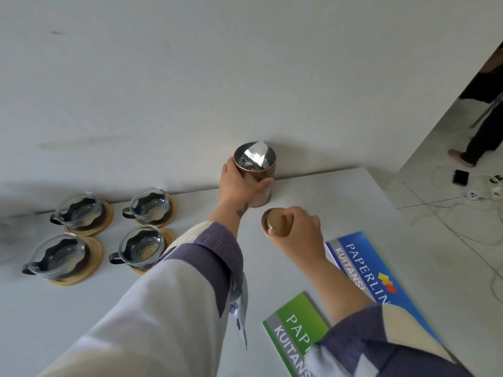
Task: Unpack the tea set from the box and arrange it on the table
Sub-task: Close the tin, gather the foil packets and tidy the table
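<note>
Only "PAPERLINE KUITANSI" on blue booklet [378, 278].

head-worn wide-angle view, looking steeply down and forward, close over white table [313, 191] against wall [190, 77]

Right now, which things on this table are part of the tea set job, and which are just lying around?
Tea set job:
copper tin, held by the left hand
its lid, in the right hand
four glass cups on wooden coasters

Lying about:
blue receipt book
green receipt book
phone and cables on the floor
</note>
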A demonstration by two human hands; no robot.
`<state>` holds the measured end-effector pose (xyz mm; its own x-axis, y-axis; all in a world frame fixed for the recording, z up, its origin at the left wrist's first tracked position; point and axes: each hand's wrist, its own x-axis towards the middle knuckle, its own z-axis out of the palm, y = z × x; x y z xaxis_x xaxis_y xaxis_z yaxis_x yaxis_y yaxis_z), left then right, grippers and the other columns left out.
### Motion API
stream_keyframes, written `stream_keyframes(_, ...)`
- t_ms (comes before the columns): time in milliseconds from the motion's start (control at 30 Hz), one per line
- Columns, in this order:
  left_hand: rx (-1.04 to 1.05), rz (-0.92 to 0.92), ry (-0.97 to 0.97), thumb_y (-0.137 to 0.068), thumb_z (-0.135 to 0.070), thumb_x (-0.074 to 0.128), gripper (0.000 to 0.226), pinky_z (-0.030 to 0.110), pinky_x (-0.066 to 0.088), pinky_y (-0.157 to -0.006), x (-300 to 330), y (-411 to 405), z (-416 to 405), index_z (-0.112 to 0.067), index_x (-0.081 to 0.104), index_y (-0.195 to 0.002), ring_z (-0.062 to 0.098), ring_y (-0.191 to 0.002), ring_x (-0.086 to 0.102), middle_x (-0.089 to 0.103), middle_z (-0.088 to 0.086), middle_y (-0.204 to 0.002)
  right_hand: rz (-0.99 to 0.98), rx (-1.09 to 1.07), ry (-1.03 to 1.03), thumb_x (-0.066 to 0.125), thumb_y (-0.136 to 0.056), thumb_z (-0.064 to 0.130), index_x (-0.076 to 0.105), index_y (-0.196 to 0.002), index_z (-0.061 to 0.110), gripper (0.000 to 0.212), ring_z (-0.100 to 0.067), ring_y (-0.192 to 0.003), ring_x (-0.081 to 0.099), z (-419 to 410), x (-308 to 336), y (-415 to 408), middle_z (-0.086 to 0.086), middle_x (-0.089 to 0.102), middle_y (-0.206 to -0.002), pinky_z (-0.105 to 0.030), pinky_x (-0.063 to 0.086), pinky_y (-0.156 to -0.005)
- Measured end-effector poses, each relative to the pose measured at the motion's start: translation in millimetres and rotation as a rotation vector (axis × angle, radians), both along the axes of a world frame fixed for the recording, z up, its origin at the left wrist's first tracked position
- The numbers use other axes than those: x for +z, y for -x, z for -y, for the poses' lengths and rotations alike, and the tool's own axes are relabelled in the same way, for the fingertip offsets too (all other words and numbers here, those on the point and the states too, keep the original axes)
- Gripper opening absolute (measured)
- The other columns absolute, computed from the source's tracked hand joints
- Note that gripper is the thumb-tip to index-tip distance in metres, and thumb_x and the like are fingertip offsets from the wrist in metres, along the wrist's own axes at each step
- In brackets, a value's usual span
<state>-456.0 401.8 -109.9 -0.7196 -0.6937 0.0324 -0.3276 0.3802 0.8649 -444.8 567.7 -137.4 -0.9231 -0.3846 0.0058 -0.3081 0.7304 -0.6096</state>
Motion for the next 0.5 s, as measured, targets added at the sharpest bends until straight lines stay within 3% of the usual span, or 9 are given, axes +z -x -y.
stream_keyframes(267,0.003,0.019,0.028,-0.060,-0.044,0.085,0.094,0.021,0.034,-0.090,1.4,-2.8,-3.4,-0.019,0.036,-0.137,0.015,-0.120,0.046,0.044,-0.002,-0.134,-0.297,0.124,-0.124,0.078,-0.065,0.041,0.061,-0.103,0.020,0.048,-0.027,-0.093,0.054,12.5,-29.9,-19.8,0.003,0.063,-0.111,-0.034,0.044,-0.068)
stream_keyframes(500,0.001,0.009,0.029,-0.062,-0.044,0.084,0.099,0.024,0.035,-0.096,-0.3,-2.9,-5.7,-0.017,0.032,-0.141,0.017,-0.124,0.043,0.041,0.000,-0.137,-0.371,0.112,-0.163,0.079,-0.062,0.048,0.063,-0.102,0.022,0.050,-0.025,-0.093,0.058,13.3,-31.8,-17.5,0.003,0.065,-0.109,-0.032,0.044,-0.069)
